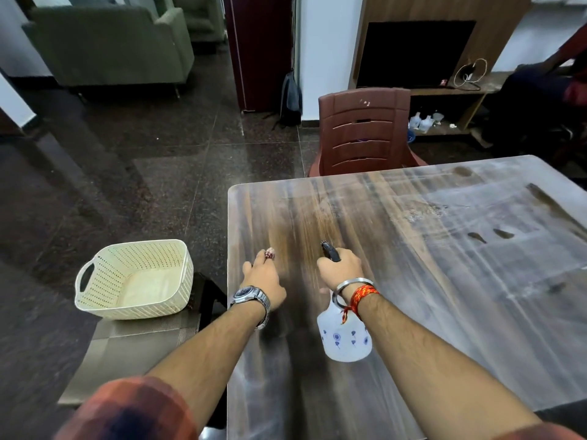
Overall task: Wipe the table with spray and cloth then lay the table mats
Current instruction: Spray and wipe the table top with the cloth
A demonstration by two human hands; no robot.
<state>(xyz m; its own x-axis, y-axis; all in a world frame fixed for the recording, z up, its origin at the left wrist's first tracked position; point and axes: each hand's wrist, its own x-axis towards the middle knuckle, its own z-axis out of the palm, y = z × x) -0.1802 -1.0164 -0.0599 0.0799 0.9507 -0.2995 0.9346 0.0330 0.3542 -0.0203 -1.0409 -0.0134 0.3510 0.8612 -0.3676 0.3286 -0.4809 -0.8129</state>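
My right hand (340,268) grips the dark trigger head of a white spray bottle (344,336) with blue flower prints, held over the near left part of the wooden table (428,281), nozzle pointing away from me. My left hand (263,276) hovers knuckles-up just left of it, near the table's left edge. A small red-and-white bit, seemingly a bunched cloth (270,254), pokes out at its fingertips. Grey-brown woven table mats (139,341) lie on a seat left of the table, under a cream basket (133,281).
The tabletop shows pale streaks and a few dark marks toward the right. A brown plastic chair (362,131) stands at the far edge. Dark tiled floor lies to the left, with sofas, a TV unit and a seated person further back.
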